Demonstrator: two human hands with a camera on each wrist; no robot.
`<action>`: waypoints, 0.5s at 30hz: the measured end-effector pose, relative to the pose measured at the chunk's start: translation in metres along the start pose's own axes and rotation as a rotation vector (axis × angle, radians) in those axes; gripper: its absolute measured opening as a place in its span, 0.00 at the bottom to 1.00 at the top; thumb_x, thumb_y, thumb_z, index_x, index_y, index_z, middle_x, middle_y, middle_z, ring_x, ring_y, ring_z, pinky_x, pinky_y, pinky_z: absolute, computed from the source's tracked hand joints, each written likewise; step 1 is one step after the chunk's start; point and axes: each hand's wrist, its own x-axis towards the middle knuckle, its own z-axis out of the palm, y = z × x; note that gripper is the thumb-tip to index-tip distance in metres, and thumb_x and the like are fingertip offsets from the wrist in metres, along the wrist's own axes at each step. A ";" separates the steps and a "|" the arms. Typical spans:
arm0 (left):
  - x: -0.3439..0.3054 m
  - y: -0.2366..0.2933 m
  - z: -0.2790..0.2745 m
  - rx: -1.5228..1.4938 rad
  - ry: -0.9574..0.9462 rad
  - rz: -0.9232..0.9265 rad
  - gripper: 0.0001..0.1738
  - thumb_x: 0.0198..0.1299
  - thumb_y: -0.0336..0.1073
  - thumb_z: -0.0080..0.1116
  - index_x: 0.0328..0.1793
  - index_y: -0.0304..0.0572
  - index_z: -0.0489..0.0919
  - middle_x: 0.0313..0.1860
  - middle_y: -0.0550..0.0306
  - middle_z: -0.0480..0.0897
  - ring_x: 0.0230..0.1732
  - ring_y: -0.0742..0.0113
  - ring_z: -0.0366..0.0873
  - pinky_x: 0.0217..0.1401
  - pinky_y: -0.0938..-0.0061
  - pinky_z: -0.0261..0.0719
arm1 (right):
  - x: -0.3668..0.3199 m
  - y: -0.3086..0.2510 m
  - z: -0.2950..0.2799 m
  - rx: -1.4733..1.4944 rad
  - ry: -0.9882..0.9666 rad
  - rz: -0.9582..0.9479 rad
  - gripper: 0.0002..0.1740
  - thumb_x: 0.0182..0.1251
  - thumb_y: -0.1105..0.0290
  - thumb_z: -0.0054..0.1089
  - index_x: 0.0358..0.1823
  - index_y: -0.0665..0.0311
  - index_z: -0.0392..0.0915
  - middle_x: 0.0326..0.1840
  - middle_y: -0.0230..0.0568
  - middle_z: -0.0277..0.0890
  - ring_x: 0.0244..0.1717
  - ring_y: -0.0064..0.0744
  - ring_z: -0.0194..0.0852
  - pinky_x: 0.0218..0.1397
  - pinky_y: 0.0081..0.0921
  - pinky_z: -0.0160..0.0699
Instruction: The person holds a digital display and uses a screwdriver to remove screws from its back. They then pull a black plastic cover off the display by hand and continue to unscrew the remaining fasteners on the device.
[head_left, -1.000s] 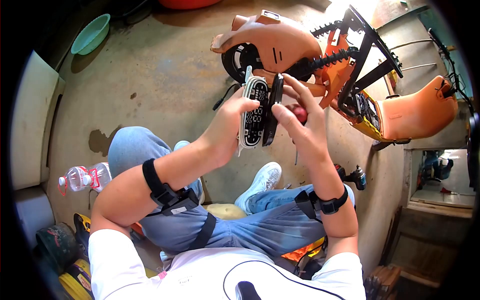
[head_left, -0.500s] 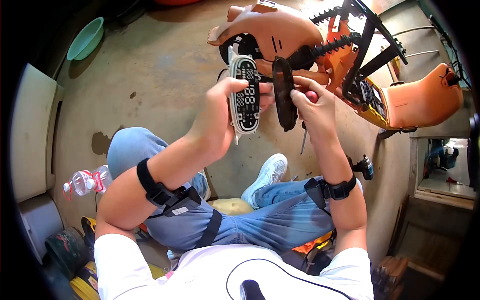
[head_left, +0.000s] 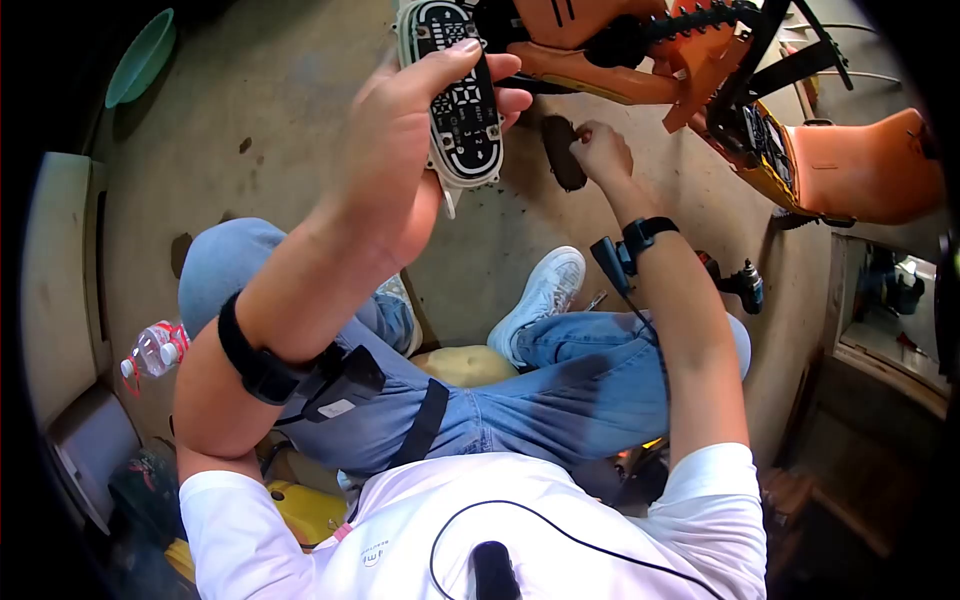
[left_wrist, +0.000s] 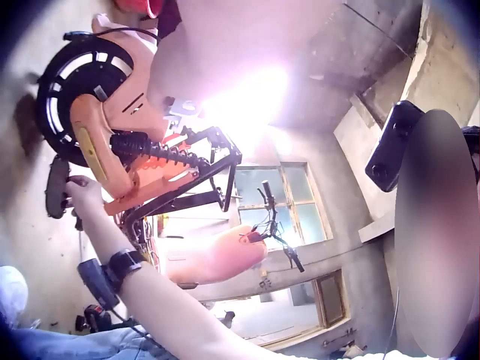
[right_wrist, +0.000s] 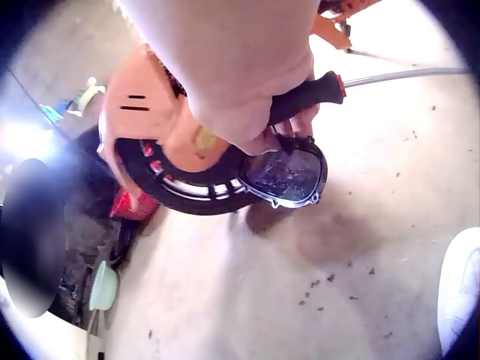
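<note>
In the head view my left hand (head_left: 385, 145) grips a digital dashboard display (head_left: 465, 105) with a pale oval housing; the thumb lies over its face and fingertips show at the far edge. Farther out and lower, my right hand (head_left: 604, 155) pinches a dark oval cover (head_left: 562, 155) by one side. The right wrist view shows this cover as a smoky clear lens (right_wrist: 289, 176) with small tabs on its rim. That same hand also keeps a screwdriver (right_wrist: 322, 90) in its grip, the metal shaft pointing away from the cover.
A partly stripped orange scooter (head_left: 590, 75) lies ahead, its shock absorber and black frame exposed. A cordless drill (head_left: 742, 285) is right of my leg. Clear plastic bottles (head_left: 150, 352) stand at left, a green basin (head_left: 140, 58) far left. My white shoe (head_left: 545, 300) is on the floor.
My left hand has lifted the display forward and up in view. The right hand has carried the cover and screwdriver away and lower, toward the floor, so display and cover are farther apart.
</note>
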 end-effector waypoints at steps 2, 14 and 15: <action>0.001 0.002 0.001 0.024 0.003 0.022 0.17 0.70 0.38 0.55 0.57 0.31 0.74 0.52 0.43 0.84 0.45 0.60 0.86 0.53 0.68 0.86 | 0.000 0.012 0.023 -0.058 -0.063 0.050 0.16 0.56 0.62 0.61 0.46 0.52 0.87 0.50 0.49 0.85 0.54 0.52 0.82 0.58 0.41 0.80; 0.021 0.001 0.001 0.049 0.076 -0.077 0.17 0.70 0.40 0.55 0.56 0.34 0.77 0.52 0.47 0.85 0.46 0.63 0.87 0.49 0.71 0.85 | -0.001 0.075 0.126 -0.126 -0.322 0.330 0.16 0.60 0.61 0.63 0.50 0.47 0.87 0.56 0.44 0.83 0.59 0.46 0.81 0.61 0.40 0.80; 0.023 0.001 0.002 0.050 0.080 -0.099 0.17 0.70 0.40 0.56 0.56 0.34 0.77 0.52 0.47 0.85 0.46 0.63 0.87 0.48 0.71 0.85 | -0.001 0.076 0.128 -0.118 -0.326 0.350 0.16 0.59 0.61 0.65 0.50 0.46 0.87 0.56 0.43 0.83 0.59 0.46 0.81 0.61 0.40 0.80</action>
